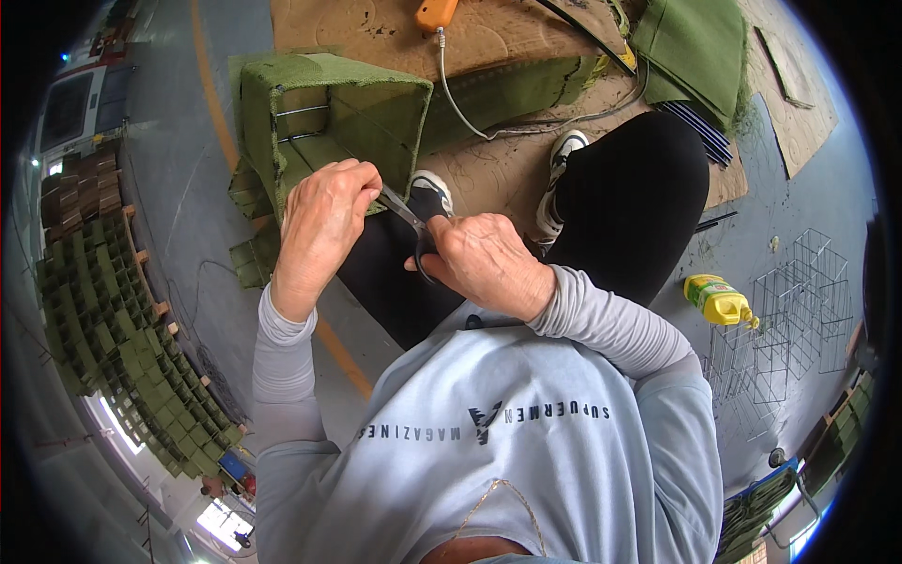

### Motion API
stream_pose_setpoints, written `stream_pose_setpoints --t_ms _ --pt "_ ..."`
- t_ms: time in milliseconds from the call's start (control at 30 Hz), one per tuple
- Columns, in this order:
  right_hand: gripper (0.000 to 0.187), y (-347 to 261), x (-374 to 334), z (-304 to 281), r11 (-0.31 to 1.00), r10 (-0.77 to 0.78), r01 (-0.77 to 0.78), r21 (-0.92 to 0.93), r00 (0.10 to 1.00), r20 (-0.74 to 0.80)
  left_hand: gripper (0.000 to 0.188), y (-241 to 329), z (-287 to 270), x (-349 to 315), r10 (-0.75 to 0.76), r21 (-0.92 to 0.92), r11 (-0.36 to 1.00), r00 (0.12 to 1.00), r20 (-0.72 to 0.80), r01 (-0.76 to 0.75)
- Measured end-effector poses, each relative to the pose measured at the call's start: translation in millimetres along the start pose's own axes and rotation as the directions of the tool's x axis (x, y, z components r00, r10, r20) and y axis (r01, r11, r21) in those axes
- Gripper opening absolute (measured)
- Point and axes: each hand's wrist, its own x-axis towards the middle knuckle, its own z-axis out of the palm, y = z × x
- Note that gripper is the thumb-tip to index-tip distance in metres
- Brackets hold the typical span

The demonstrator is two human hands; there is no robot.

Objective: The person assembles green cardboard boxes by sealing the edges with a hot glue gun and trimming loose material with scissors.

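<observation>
My right hand [493,263] grips a pair of scissors [406,214] by the dark handles, with the blades pointing up and left toward my other hand. My left hand [329,226] is closed, its thumb and fingertips pinched together by the blade tips; whatever lies between them is too small to make out. Just beyond it, a green felt-covered box [376,103] on a wire frame lies with its open side toward me. Metal wires show inside the box. The left hand is at the box's lower edge and hides part of it.
Cardboard [357,28] covers the floor ahead, with an orange tool [435,13] on a hose [451,94]. Green felt sheets [691,52] lie at the upper right above dark rods [700,132]. A yellow bottle [719,299] and wire frames [789,320] are at right; stacked green boxes [122,338] at left.
</observation>
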Motion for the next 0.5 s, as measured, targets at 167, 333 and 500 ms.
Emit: stream_pose_setpoints --t_ms 167,333,500 --pt "0.039 -0.6 0.7 3.8 1.000 -0.012 0.012 0.012 0.999 -0.047 0.008 -1.9 1.3 1.9 0.021 0.000 1.000 1.000 -0.017 -0.021" --pt "0.031 -1.8 1.0 2.6 1.000 0.021 -0.021 -0.011 1.000 -0.020 0.007 -1.4 1.3 2.3 0.024 -0.020 0.999 0.999 -0.032 -0.025" --pt "0.029 -2.2 -1.2 5.8 1.000 0.007 -0.006 0.013 0.999 -0.054 0.008 -2.2 2.6 0.8 0.014 -0.032 0.999 1.000 -0.027 -0.015"
